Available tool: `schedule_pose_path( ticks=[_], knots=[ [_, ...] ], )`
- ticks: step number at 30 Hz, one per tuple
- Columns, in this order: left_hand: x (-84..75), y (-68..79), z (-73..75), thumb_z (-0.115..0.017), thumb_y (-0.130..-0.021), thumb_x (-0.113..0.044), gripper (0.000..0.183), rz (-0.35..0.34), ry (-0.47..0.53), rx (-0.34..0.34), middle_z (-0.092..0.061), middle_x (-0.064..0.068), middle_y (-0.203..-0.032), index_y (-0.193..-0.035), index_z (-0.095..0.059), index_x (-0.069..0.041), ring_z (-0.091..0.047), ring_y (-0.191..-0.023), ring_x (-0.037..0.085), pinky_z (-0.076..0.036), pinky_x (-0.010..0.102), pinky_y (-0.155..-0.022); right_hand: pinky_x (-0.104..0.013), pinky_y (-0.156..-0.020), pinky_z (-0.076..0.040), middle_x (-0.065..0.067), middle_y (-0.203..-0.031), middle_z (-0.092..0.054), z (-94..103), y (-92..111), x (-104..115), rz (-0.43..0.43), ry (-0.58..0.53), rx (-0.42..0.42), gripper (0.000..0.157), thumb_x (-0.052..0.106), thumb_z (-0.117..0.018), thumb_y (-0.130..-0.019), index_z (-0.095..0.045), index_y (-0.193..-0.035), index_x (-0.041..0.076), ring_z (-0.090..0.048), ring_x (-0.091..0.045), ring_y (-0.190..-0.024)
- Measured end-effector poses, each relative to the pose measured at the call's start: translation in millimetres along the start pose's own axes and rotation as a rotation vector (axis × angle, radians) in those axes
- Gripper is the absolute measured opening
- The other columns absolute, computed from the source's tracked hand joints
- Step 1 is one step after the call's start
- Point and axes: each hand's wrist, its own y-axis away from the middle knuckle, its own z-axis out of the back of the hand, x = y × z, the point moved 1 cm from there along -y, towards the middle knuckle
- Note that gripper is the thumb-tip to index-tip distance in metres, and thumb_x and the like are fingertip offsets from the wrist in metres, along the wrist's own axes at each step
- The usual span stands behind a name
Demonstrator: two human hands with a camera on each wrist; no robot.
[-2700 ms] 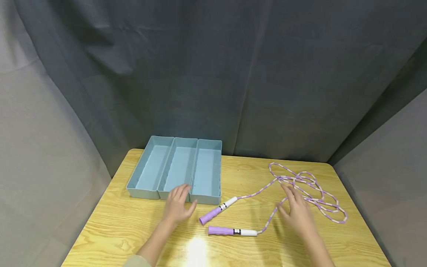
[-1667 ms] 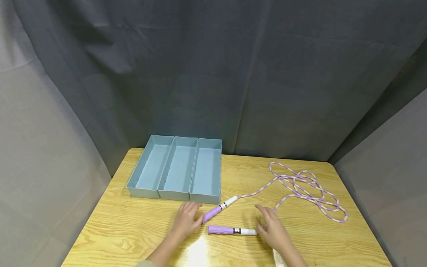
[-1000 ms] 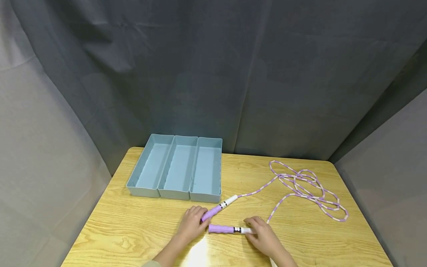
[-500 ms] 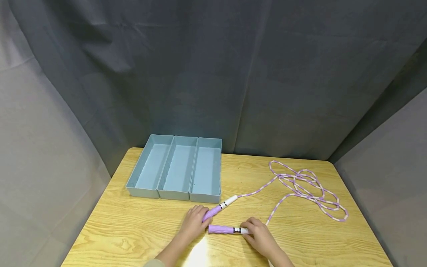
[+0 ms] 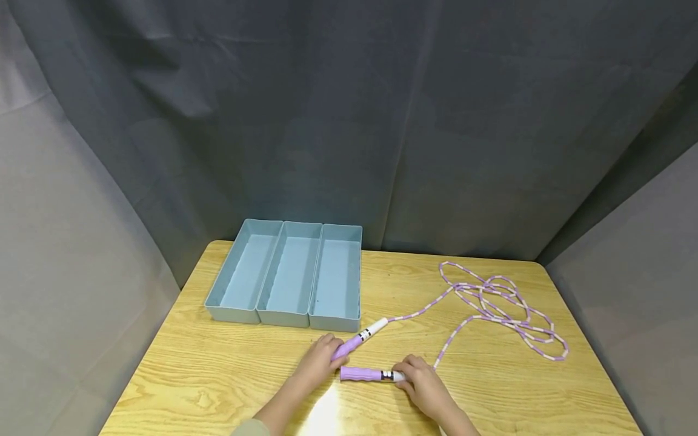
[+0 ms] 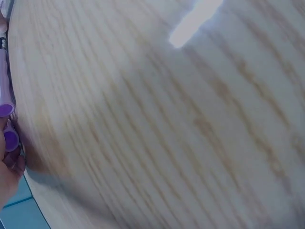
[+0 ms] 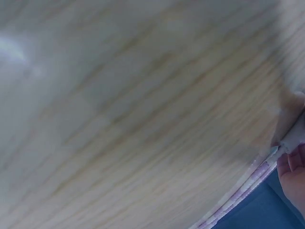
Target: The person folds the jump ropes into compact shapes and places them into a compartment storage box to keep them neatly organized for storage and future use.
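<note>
A jump rope lies on the wooden table, with two purple-and-white handles and a purple-and-white beaded cord [image 5: 448,343]. My left hand [image 5: 319,363] grips the purple end of the upper, slanted handle [image 5: 373,329]. The white end of the lower handle [image 5: 361,374], which lies level just below it, is pinched by my right hand [image 5: 424,387]. In the left wrist view, the held handle's round purple end [image 6: 11,140] pokes out of the left hand [image 6: 8,179]. Only the edge of the right hand [image 7: 293,179] shows in the right wrist view, with cord [image 7: 238,194] trailing from the handle.
Three long pale-blue bins [image 5: 334,322] stand side by side at the back left of the table [image 5: 191,363], with nothing in them. The cord's loose loops [image 5: 523,330] spread over the right side. Grey curtains [image 5: 327,121] close off the back and sides.
My left hand has come away from the bins, moving right and down onto the upper handle. My right hand has moved left and down from the cord and taken hold of the lower handle.
</note>
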Motion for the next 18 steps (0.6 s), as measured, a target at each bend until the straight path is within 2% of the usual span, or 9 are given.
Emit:
schedule_pose_path(
  ticks=[5, 9, 11, 13, 16, 18],
  knots=[
    [-2.4, -2.4, 0.1, -0.064, -0.085, -0.026, 0.026, 0.006, 0.063, 0.046, -0.055, 0.0, -0.088, -0.099, -0.062, -0.004, -0.052, -0.078, 0.012, -0.051, 0.028, -0.072, -0.028, -0.065, -0.046, 0.008, -0.089, -0.058, 0.7, 0, 1, 0.011, 0.006, 0.0, 0.024, 0.015, -0.075, -0.069, -0.066, -0.092, 0.015, -0.052, -0.008, -0.081],
    [-6.9, -4.7, 1.9, -0.061, -0.087, -0.02, 0.021, 0.044, 0.169, 0.065, -0.055, 0.0, -0.078, -0.096, -0.059, 0.0, -0.051, -0.066, 0.01, -0.049, 0.024, -0.06, -0.028, -0.063, -0.046, 0.009, -0.087, -0.058, 0.0, 1, -1, 0.053, 0.007, -0.031, 0.026, 0.014, -0.076, -0.067, -0.066, -0.091, 0.015, -0.052, -0.008, -0.079],
    [-9.8, -5.5, 3.5, -0.058, -0.088, -0.018, 0.018, 0.092, 0.281, 0.09, -0.055, 0.0, -0.07, -0.094, -0.056, 0.0, -0.048, -0.058, 0.007, -0.046, 0.022, -0.052, -0.028, -0.063, -0.047, 0.009, -0.087, -0.057, 0.1, 1, -2, 0.088, 0.007, -0.061, 0.026, 0.014, -0.076, -0.066, -0.066, -0.09, 0.015, -0.052, -0.007, -0.078],
    [-13.5, -5.9, 6.3, -0.055, -0.089, -0.014, 0.015, 0.141, 0.442, 0.124, -0.056, 0.001, -0.065, -0.092, -0.052, 0.001, -0.049, -0.053, 0.007, -0.047, 0.022, -0.047, -0.027, -0.064, -0.048, 0.009, -0.087, -0.057, 2.3, -1, -2, 0.12, 0.004, -0.082, 0.027, 0.013, -0.077, -0.066, -0.066, -0.09, 0.014, -0.051, -0.007, -0.077],
    [-18.5, -6.6, 9.3, -0.052, -0.09, -0.011, 0.014, 0.22, 0.695, 0.194, -0.063, 0.011, -0.069, -0.091, -0.048, 0.002, -0.058, -0.056, 0.012, -0.053, 0.025, -0.05, -0.025, -0.066, -0.049, 0.008, -0.088, -0.057, 7.4, -4, -2, 0.159, -0.003, -0.117, 0.028, 0.011, -0.077, -0.065, -0.066, -0.091, 0.013, -0.05, -0.007, -0.077],
    [-20.8, -7.3, 10.8, -0.05, -0.09, -0.011, 0.015, 0.268, 0.844, 0.24, -0.066, 0.016, -0.076, -0.093, -0.046, 0.004, -0.063, -0.063, 0.016, -0.056, 0.028, -0.057, -0.025, -0.066, -0.049, 0.007, -0.089, -0.058, 12.4, -7, -2, 0.176, -0.013, -0.137, 0.029, 0.01, -0.077, -0.064, -0.066, -0.091, 0.013, -0.051, -0.008, -0.078]
  ],
)
